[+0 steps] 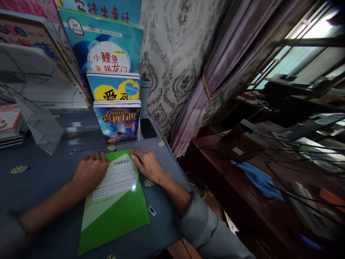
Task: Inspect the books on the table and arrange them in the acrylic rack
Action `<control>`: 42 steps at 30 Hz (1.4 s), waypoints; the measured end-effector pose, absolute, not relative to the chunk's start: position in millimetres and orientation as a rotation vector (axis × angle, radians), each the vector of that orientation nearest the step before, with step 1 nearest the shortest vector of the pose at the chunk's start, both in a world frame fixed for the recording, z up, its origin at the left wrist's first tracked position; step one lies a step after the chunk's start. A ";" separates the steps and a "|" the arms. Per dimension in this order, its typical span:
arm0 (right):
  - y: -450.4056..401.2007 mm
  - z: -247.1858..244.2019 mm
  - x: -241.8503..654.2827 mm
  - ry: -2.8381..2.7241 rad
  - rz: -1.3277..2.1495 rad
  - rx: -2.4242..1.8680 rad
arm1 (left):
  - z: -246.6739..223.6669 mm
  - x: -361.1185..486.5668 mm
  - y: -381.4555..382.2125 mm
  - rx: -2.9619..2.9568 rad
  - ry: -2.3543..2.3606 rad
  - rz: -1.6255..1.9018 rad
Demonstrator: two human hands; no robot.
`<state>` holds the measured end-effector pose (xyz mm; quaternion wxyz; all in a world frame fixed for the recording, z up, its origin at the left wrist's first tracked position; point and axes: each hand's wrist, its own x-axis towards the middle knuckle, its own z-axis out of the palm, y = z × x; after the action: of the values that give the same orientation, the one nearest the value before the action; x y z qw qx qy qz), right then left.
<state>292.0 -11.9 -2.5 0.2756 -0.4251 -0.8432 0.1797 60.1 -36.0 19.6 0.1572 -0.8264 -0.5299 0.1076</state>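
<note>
Your glossy green book with a pale white panel (pixel 118 223) lies flat on the grey-blue table (pixel 48 212) in the lower centre of the frame. Your left hand (pixel 91 169), left of the frame's middle, touches the book's upper left edge with its fingers bent; your right hand (pixel 147 163), nearer the middle, has its fingers at the upper right corner. You cannot tell from this view whether either set of fingers grips the book or only rests on it. Just above your hands stands a dark blue illustrated paperback (pixel 118 124), with a flat black phone-like slab (pixel 148 128) beside it on the right. Taller teal picture books (pixel 107 43) rise behind, at upper left of centre. Toward the right of the frame, a crumpled blue cloth (pixel 258 180) lies on a dark red surface (pixel 215 162).
</note>
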 end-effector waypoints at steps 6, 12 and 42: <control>-12.4 -1.2 291.8 -2.258 0.481 -1.165 | 3.3 67.9 -30.9 -2.459 -1.478 0.122; -11.8 -3.8 292.3 -2.153 0.554 -1.171 | -12.1 85.8 -14.9 -2.650 -1.323 -0.104; 3.6 -20.0 289.0 -2.202 0.587 -1.232 | -23.3 77.2 7.4 -2.941 -1.147 -0.553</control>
<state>289.0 3.6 -20.0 0.2720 -0.4575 -0.8181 0.2179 77.2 7.4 -23.3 -0.0316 -0.9172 -0.3578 -0.1723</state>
